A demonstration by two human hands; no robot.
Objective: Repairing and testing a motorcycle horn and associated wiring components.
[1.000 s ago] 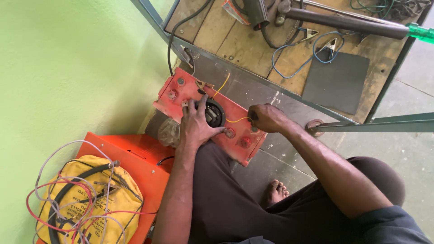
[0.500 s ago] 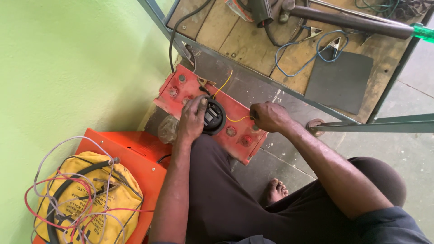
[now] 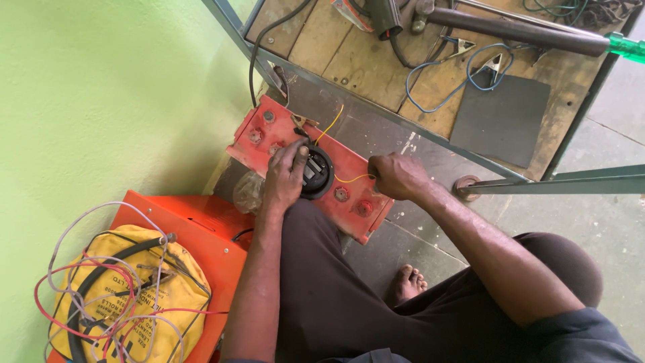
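Setting: I'm looking down at a grey concrete floor [image 3: 591,222] beside a light green wall [image 3: 101,101].
Nearest: a yellow bag [image 3: 134,296] draped in loose red and grey wires lies on an orange case [image 3: 201,232] at my left.
Left hand [image 3: 283,180]: fingers bent, the grip resting on the black round socket [image 3: 317,173] in the red panel [image 3: 349,202]; I cannot tell whether it pinches anything.
Right hand [image 3: 398,176]: grip closed on the yellow wire [image 3: 349,179], just right of the socket.
Panel: on the floor ahead of my knees.
Farthest: a wooden table [image 3: 349,47] carrying blue clip leads [image 3: 463,67].
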